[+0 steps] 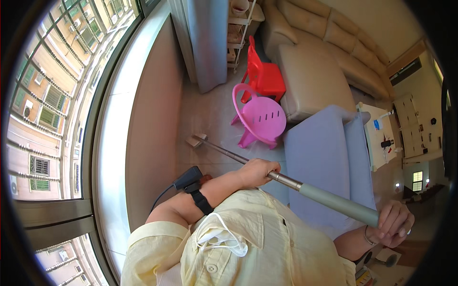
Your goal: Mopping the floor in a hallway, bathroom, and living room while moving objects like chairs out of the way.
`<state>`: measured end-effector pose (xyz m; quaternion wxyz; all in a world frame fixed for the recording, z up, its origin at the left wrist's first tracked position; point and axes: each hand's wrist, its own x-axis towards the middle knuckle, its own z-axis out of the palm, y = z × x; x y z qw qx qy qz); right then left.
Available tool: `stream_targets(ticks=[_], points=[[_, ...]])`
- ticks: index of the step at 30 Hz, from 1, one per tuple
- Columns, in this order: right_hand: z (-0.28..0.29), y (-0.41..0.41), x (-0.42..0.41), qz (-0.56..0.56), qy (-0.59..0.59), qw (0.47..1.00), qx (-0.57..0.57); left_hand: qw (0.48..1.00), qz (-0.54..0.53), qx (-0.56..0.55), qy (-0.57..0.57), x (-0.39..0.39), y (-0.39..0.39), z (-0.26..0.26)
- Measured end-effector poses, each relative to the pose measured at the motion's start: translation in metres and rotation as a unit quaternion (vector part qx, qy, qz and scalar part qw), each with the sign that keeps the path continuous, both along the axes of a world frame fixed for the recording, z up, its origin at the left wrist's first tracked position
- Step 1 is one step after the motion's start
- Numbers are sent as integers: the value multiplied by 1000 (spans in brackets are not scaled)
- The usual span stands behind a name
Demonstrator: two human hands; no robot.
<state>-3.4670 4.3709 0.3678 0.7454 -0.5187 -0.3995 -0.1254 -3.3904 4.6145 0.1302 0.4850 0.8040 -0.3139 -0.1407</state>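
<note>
A long-handled floor-cleaning tool, a mop or broom, slants across the view with its metal pole (232,154) and pale green grip (340,202). My left hand (258,173) is closed around the metal pole near the middle. At the top end of the green grip, my right hand (395,223) holds on. The small tool head (196,140) rests on the tiled floor (211,157) close to the wall below the window; blur hides its exact type. A black device (188,178) is strapped to my left forearm.
A pink plastic chair (266,116) and a red plastic chair (273,78) stand right of the tool head. Beside them are a beige sofa (311,71) and a blue-grey covered seat (318,153). A blue curtain (209,43) and a white shelf rack (238,45) stand beyond.
</note>
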Motion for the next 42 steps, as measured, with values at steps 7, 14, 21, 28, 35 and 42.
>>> stream_targets(ticks=[7,14,21,28,35,42], points=[[4,18,-3,-23,30,999,25,998,-41,-30,26,5,10,-6],[-6,0,-10,-39,42,998,27,997,-70,-20,24,7,-3,-16],[-27,-27,-30,-76,50,995,32,994,-96,15,40,-2,-25,-24],[-69,-78,-55,-224,99,965,97,990,-125,29,53,-3,-74,-52],[-97,-142,-63,-198,194,956,93,989,-136,41,28,-4,-122,-85],[-108,-159,-60,-226,248,938,91,988,-129,80,40,1,-139,-97]])
